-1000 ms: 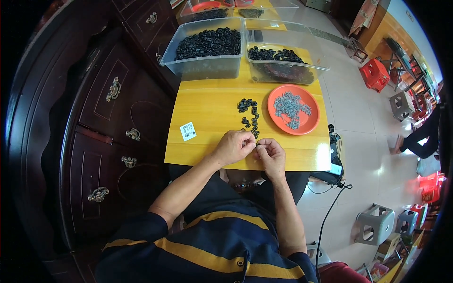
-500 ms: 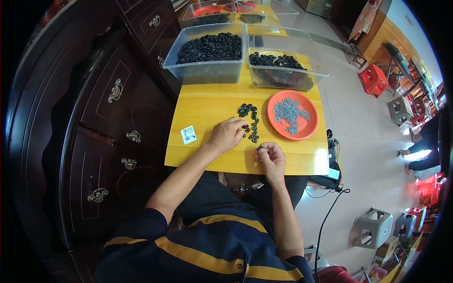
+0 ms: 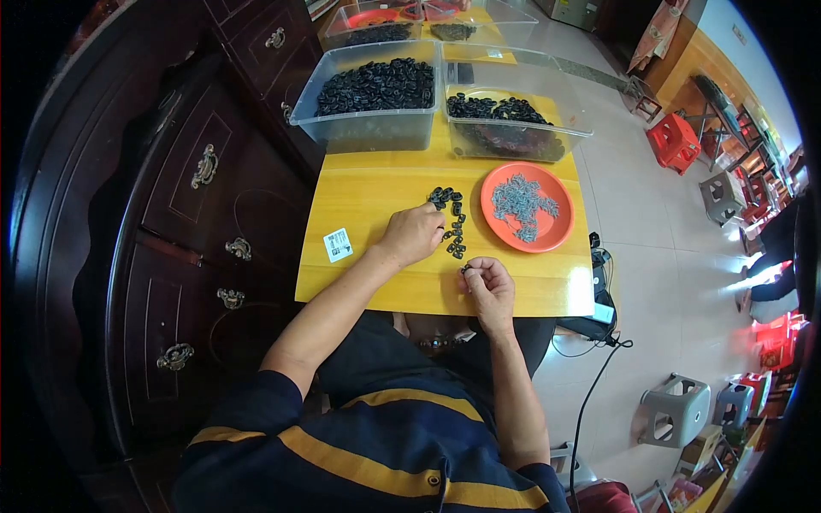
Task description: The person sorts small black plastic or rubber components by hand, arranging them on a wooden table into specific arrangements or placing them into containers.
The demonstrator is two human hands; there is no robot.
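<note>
My left hand (image 3: pixel 413 232) rests on the yellow table (image 3: pixel 368 192), its fingertips at a small pile of black plastic parts (image 3: pixel 451 221). Whether it grips one is hidden under the fingers. My right hand (image 3: pixel 487 284) sits near the table's front edge, fingers pinched on a small black part (image 3: pixel 466 269). An orange plate (image 3: pixel 525 206) holding small grey metal pieces (image 3: pixel 522 203) lies just right of the pile.
Two clear bins of black parts (image 3: pixel 374 103) (image 3: pixel 511 126) stand at the table's far side, more bins behind. A white sticker (image 3: pixel 338 244) lies on the left. A dark wooden cabinet (image 3: pixel 188 214) borders the left. Stools (image 3: pixel 676 410) and a cable (image 3: pixel 590 385) are on the tiled floor right.
My left hand has left my right hand and reached forward to the pile of black parts. My right hand stays near the front edge, still pinching a part.
</note>
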